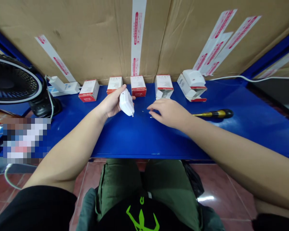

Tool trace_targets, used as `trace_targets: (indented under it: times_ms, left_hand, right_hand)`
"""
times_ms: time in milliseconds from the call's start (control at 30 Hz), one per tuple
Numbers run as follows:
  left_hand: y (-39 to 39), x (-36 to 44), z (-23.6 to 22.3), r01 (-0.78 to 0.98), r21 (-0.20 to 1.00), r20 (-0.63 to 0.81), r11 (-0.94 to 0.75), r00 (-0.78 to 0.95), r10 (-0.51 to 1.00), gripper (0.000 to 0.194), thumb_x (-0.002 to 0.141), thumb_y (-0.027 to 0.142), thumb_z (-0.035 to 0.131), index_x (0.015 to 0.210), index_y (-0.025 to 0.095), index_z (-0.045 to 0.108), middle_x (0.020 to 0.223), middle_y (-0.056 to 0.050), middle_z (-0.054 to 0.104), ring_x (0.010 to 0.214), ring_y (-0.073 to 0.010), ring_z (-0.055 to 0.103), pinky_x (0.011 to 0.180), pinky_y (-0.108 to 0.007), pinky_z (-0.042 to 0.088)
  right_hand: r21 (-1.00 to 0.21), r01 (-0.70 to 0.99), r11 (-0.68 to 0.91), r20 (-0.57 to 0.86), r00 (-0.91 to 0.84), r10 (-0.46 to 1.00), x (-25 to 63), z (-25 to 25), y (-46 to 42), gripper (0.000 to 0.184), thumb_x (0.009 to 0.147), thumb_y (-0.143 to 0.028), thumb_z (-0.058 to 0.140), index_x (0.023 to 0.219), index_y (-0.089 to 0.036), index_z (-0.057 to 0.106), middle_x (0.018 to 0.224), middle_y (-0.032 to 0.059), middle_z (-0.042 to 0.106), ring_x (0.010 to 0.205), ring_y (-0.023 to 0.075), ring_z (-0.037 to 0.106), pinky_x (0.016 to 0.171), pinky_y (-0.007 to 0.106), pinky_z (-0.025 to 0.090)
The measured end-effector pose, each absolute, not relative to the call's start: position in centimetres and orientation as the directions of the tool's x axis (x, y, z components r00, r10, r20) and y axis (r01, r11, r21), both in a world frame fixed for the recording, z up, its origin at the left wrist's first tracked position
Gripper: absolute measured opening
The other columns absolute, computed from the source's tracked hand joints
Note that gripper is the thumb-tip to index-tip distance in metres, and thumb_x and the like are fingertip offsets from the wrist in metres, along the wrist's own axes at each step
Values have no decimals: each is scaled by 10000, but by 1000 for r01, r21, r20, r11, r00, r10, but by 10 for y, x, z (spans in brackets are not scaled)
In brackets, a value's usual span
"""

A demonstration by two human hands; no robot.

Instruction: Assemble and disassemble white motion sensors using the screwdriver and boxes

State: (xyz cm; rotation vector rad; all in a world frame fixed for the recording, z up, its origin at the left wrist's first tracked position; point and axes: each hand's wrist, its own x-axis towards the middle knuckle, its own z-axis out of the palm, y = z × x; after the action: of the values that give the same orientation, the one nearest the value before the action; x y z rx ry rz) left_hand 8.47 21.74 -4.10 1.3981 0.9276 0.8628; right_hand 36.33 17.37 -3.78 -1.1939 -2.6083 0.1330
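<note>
My left hand (115,103) is closed around a white plug-in device (126,102), lifted off the blue table and tilted, with a metal pin at its lower end. My right hand (167,112) is just over the tabletop to the right, its fingers bent, with a gap between thumb and forefinger and nothing visible in it. A tiny screw-like piece (142,111) lies left of those fingertips. Behind my right wrist lies a screwdriver (218,114) with a black and yellow handle; my hand hides part of its shaft. A small metal bit shows below my thumb; I cannot tell whether it is the screwdriver's tip.
Several red and white boxes (138,86) line the back of the blue table (135,138). At right, another white device (194,78) rests on an opened box (191,91). A black fan (12,80) and a white power strip (65,88) stand left. Cardboard (86,38) walls the back.
</note>
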Motion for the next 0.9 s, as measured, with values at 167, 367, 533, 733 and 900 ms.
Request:
trace_targets:
  times_ms: [167,367,533,733,900]
  left_hand:
    - [216,84,-41,-32,998,-42,60,413,910,521,972,730,720,995,210,705,902,-135,833,919,-304,851,879,-438,743]
    - [214,84,-40,-90,978,-133,189,435,891,508,973,725,796,1009,230,688,808,-44,779,790,-222,829,721,-320,726]
    - [213,86,-41,-64,974,-165,219,465,870,491,996,695,799,985,213,705,834,-48,780,861,-220,838,703,-275,723]
    - [207,92,-35,-52,961,-228,270,402,887,399,1029,564,832,1025,205,659,728,20,713,554,-119,722,446,-161,564]
    - [195,99,-24,-54,961,-237,272,346,908,211,1139,314,705,986,186,636,667,55,660,437,-64,616,366,-132,450]
  right_hand:
    - [-180,775,605,104,-597,795,328,-36,186,276,1020,-247,613,1075,-227,883,1044,113,836,1007,294,767,911,467,609]
    - [-106,767,632,60,-630,775,318,-32,185,329,1025,-150,525,1047,-178,852,1063,162,839,935,287,770,844,446,597]
    - [-244,814,527,119,-514,849,330,-27,184,278,1024,-199,552,1078,-146,820,1049,192,841,929,322,785,844,474,614]
    - [-726,570,386,232,-325,917,357,-28,193,31,824,-186,707,827,-208,728,804,50,758,751,197,704,762,374,609]
    - [-871,365,330,220,-311,925,361,-30,195,57,742,-239,771,758,-224,718,713,19,700,686,167,658,715,352,612]
